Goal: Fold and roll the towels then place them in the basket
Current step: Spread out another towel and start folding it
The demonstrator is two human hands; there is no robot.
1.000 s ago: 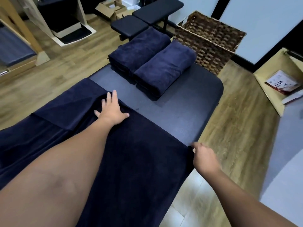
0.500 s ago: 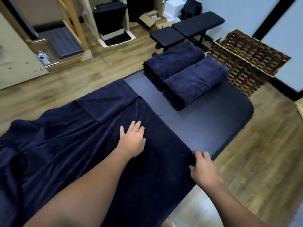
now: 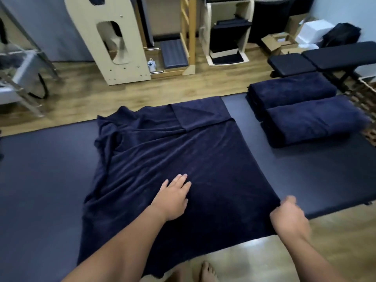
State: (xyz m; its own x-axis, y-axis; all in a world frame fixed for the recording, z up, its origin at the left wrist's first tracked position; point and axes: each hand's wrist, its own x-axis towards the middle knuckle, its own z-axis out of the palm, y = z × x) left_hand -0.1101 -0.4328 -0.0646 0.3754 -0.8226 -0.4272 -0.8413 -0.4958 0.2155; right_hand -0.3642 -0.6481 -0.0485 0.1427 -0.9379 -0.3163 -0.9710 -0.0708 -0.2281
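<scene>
Two folded navy towels (image 3: 301, 110) are already lying side by side at the far right end of the padded table (image 3: 40, 180), but neither is sitting in the wicker basket (image 3: 366, 92), of which only an edge is showing past them at the right. A third navy towel (image 3: 173, 151) is lying spread across the middle of the table, its left part rumpled, one far corner turned over, and its near edge hanging off toward the floor; judging by this, the folding of this one is only starting, and rolling and basketing all remain. The left hand (image 3: 173, 198) is resting flat on the spread towel, fingers straight. The right hand (image 3: 289, 217) is curling its fingers around the towel's near right corner at the table edge, so that grip is closed on the cloth.
</scene>
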